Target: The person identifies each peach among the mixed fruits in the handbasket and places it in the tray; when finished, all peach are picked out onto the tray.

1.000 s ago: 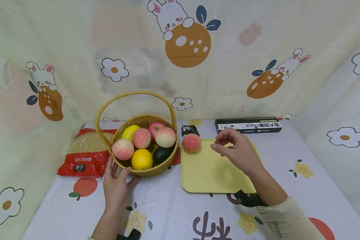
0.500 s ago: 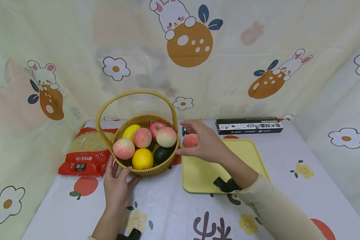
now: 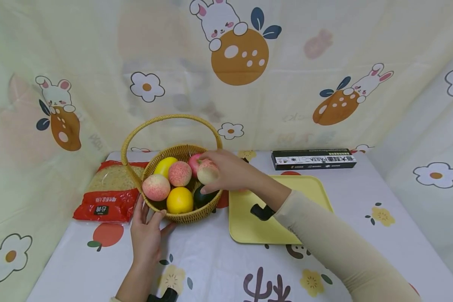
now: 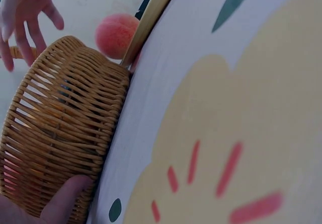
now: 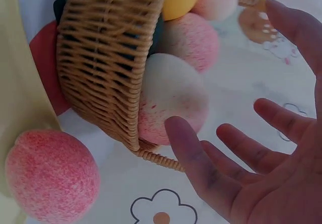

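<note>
A wicker basket (image 3: 190, 217) with a tall handle holds several fruits. In it lie a pale peach (image 3: 207, 174), two more peaches, a red apple (image 3: 194, 163), a yellow lemon (image 3: 166, 165), an orange-yellow fruit (image 3: 179, 200) and a dark green avocado (image 3: 201, 198). My left hand (image 3: 146, 235) holds the basket at its front left, fingers spread along the wall and rim. Over the right rim, my right hand (image 3: 230, 172) reaches around the pale peach with fingers spread; one fingertip overlaps it in the right wrist view. A pink peach (image 5: 53, 176) sits on the yellow tray (image 3: 256, 226), mostly hidden by my right hand in the head view.
A red bag of pasta (image 3: 109, 201) lies left of the basket. At the back right is a black pasta box (image 3: 313, 159). A small black packet (image 3: 245, 160) behind the tray is nearly hidden by my right arm. A patterned cloth covers table and walls.
My right hand has moved left from above the tray, past the peach there, to the pale peach in the basket. The left hand has stayed on the basket.
</note>
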`<action>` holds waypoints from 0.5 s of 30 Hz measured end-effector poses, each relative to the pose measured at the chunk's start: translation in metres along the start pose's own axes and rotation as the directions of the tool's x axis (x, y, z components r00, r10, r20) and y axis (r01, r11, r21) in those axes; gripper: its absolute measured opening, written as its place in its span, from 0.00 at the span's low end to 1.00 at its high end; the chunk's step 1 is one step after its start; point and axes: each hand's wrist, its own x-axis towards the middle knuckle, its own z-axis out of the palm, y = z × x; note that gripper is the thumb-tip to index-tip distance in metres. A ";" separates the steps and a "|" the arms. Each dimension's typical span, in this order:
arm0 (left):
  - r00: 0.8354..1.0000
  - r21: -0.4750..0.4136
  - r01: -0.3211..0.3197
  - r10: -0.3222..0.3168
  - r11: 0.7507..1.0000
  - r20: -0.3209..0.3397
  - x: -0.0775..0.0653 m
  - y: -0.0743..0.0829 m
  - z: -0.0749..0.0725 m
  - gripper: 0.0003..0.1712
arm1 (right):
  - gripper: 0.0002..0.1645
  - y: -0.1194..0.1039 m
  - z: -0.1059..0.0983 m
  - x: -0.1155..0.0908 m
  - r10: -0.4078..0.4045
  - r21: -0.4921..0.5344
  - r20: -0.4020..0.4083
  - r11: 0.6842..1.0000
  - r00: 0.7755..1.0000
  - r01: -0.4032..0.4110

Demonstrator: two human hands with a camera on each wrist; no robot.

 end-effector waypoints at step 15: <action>1.000 -0.007 0.007 -0.007 1.000 -0.005 0.001 0.001 0.000 0.51 | 0.46 -0.005 0.010 0.051 0.132 -0.191 0.209 0.977 0.969 -0.092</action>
